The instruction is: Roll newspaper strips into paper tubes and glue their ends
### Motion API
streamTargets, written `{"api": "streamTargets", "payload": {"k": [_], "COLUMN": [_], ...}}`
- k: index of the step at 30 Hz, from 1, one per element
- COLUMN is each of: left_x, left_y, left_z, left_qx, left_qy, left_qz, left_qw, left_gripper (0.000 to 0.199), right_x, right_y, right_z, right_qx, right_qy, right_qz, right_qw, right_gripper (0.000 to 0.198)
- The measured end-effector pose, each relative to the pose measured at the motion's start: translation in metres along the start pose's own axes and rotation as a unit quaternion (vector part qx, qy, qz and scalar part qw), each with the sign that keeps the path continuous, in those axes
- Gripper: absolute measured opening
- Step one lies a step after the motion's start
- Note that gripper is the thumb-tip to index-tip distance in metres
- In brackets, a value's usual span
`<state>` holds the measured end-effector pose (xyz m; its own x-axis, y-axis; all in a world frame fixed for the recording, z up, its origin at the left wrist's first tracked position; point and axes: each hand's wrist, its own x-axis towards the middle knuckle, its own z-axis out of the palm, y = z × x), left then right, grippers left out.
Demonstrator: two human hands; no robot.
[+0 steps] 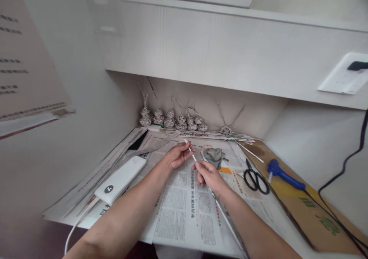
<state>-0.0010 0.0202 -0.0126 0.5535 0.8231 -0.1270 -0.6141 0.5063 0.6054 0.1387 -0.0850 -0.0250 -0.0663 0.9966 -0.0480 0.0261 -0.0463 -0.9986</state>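
A thin rolled paper stick (194, 158) runs between my two hands above the newspaper. My left hand (179, 155) pinches it near its upper end, the tip showing past the fingers. Lower down, my right hand (206, 171) is closed around the same stick. Its long tail slants on under the right forearm toward the table's front edge. Just beyond my right hand lies a crumpled grey cloth (214, 156), with an orange strip (225, 170) beside it. Black-handled scissors (255, 180) rest to the right of that hand.
Several woven gourd shapes (169, 119) line the back wall, beside a small spoked woven base (225, 129). Loose paper sticks (218, 135) lie before them. A white power bank (120, 180) sits left. At right, a blue glue gun (286, 176) lies on cardboard (310, 217). A cabinet (201, 40) overhangs the back.
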Motion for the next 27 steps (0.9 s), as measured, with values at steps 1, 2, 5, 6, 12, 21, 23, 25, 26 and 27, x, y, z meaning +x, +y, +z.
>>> {"api": "streamTargets", "payload": {"k": [1, 2, 5, 6, 12, 21, 23, 25, 26, 27], "left_x": [0.000, -0.001, -0.001, -0.002, -0.002, 0.003, 0.004, 0.003, 0.003, 0.002], "left_y": [0.000, -0.001, -0.001, -0.001, 0.000, -0.004, -0.004, -0.004, -0.003, -0.003], "left_z": [0.000, 0.000, 0.001, 0.001, 0.002, -0.005, -0.005, -0.005, -0.005, -0.005], "left_qx": [0.000, 0.000, 0.003, 0.004, -0.015, -0.015, -0.015, -0.014, -0.012, -0.011], "left_qy": [-0.003, -0.006, -0.006, -0.005, -0.018, -0.014, -0.018, -0.023, -0.026, -0.028], "left_qz": [-0.002, -0.002, -0.001, -0.002, -0.013, -0.006, -0.004, -0.007, -0.010, -0.015], "left_qw": [1.000, 1.000, 1.000, 1.000, 1.000, 1.000, 1.000, 1.000, 1.000, 0.999], "left_gripper": [0.008, 0.007, 0.008, 0.008, 0.010, 0.009, 0.003, 0.004, 0.004, 0.005], "right_x": [0.001, 0.001, -0.001, -0.002, -0.008, -0.002, -0.001, -0.001, -0.001, -0.001], "right_y": [0.001, 0.001, -0.003, -0.005, -0.011, 0.001, 0.003, 0.004, 0.005, 0.005], "right_z": [0.000, -0.001, 0.000, 0.000, 0.002, 0.006, 0.005, 0.004, 0.004, 0.004], "right_qx": [-0.017, -0.021, 0.032, 0.071, 0.244, 0.014, 0.009, 0.007, 0.007, 0.006], "right_qy": [0.005, 0.003, -0.015, -0.029, -0.113, -0.007, -0.006, -0.005, -0.003, -0.001], "right_qz": [-0.008, -0.011, 0.018, 0.037, 0.109, 0.021, 0.017, 0.013, 0.012, 0.011], "right_qw": [1.000, 1.000, 0.999, 0.996, 0.957, 1.000, 1.000, 1.000, 1.000, 1.000], "right_gripper": [0.043, 0.043, 0.042, 0.041, 0.028, 0.042, 0.042, 0.041, 0.041, 0.041]}}
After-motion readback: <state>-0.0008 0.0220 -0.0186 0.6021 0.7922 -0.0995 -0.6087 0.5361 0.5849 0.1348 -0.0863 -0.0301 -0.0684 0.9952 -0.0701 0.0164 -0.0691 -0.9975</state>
